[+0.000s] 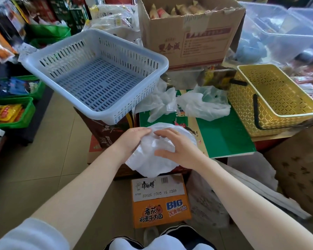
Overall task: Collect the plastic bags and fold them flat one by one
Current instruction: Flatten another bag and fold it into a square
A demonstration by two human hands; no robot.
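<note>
A crumpled white plastic bag lies at the near edge of a green-topped carton, hanging over its front. My left hand grips the bag's left side with curled fingers. My right hand rests on top of it, fingers spread and fairly straight. Two more translucent white bags lie farther back on the carton: one in the middle, another beside the blue basket.
An empty pale-blue slotted basket sits tilted at the left on a brown box. A yellow basket stands at the right, a brown cardboard box behind. An orange noodle carton is on the floor below my hands.
</note>
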